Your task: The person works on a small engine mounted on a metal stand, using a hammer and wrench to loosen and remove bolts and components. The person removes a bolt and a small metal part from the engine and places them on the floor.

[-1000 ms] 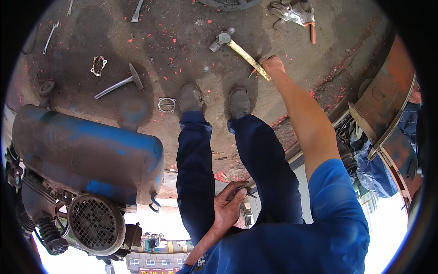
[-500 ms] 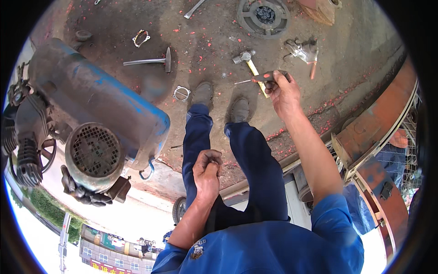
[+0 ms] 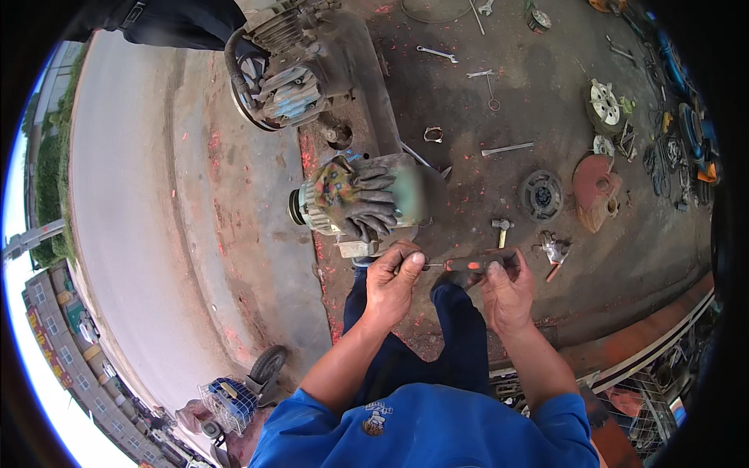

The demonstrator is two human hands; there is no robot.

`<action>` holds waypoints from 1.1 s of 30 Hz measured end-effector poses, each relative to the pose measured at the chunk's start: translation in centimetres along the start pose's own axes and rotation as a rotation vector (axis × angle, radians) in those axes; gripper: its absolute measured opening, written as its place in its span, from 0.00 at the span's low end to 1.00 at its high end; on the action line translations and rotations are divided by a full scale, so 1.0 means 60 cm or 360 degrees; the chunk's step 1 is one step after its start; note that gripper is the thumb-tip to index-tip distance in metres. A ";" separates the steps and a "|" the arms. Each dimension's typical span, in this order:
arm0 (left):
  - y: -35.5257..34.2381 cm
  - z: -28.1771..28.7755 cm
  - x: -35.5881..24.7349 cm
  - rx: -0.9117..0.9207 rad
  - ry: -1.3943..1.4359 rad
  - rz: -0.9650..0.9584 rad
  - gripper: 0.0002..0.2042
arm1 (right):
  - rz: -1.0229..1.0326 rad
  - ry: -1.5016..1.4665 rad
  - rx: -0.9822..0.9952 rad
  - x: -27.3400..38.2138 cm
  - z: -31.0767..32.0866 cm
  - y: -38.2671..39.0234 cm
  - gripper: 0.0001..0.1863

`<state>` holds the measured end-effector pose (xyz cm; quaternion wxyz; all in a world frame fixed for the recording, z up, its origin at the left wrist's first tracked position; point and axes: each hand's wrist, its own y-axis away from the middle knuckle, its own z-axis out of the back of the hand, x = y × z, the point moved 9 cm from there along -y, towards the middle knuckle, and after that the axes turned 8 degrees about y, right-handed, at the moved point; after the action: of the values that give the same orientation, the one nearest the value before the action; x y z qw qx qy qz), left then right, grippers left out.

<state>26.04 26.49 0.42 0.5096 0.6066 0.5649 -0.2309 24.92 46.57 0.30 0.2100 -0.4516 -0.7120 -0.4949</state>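
Right hand (image 3: pixel 507 295) grips red-and-black-handled, thin-metal-shafted screwdriver (image 3: pixel 462 265) mid-air, near-right of green ribbed metal motor (image 3: pixel 407 191), shaft aimed left, probably for tip control by left hand (image 3: pixel 392 290), fingers curled narrow, can't tell on what; dark grey fabric gloves (image 3: pixel 365 199) lie on motor, likely keeping fingers bare.

Roadside repair w/shop: grimy compressor pump (image 3: pixel 292 90) beyond the motor (image 3: pixel 407 187), hammer (image 3: pixel 502 226) on floor (image 3: pixel 499 175) to motor's R, wrenches (image 3: pixel 437 54) further off that side, road (image 3: pixel 125 195) to its L.
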 end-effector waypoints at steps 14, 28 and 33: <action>-0.212 0.556 -0.280 -0.0870 -0.0084 -0.0283 0.07 | 0.1060 0.1797 0.0384 -0.064 -0.577 -0.141 0.18; 0.061 0.750 0.078 -0.1247 -0.0045 0.0597 0.06 | 0.1620 0.2666 -0.0118 -0.087 -0.632 -0.325 0.17; 0.063 0.724 0.092 -0.1186 -0.0136 0.0550 0.06 | 0.1585 0.3157 -0.0011 -0.081 -0.658 -0.324 0.17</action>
<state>43.75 -8.63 -19.18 0.7485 0.4563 0.4781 0.0534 4.99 7.17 3.33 0.8609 -0.0915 0.0342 -0.4993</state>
